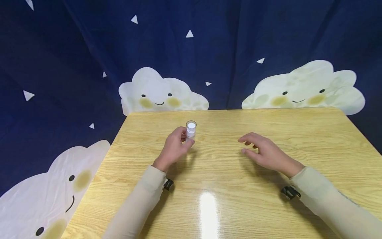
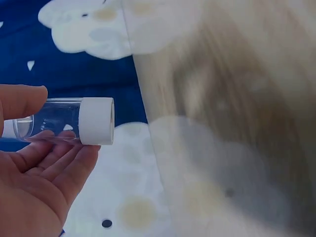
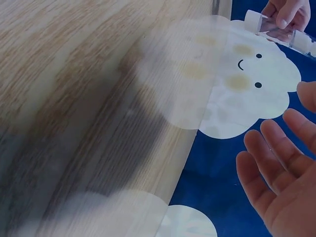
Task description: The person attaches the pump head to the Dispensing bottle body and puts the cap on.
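Observation:
My left hand (image 1: 174, 146) holds a small clear bottle (image 1: 191, 130) above the left middle of the wooden table, thumb on one side and fingers on the other. In the left wrist view the bottle has a transparent body (image 2: 60, 114) and a wide white band (image 2: 97, 121) at one end. Its other end, partly behind the thumb, shows white too. Seen from the head, a white top sits inside a clear rim. My right hand (image 1: 267, 153) hovers over the table to the right, fingers loosely bent and apart from the bottle, with nothing in it.
The light wooden table (image 1: 226, 166) reflects a bright strip of light near its front. Behind and to the left hangs a dark blue curtain (image 1: 221, 49) with white clouds and triangles. Dark wrist devices (image 1: 290, 192) show below both sleeves.

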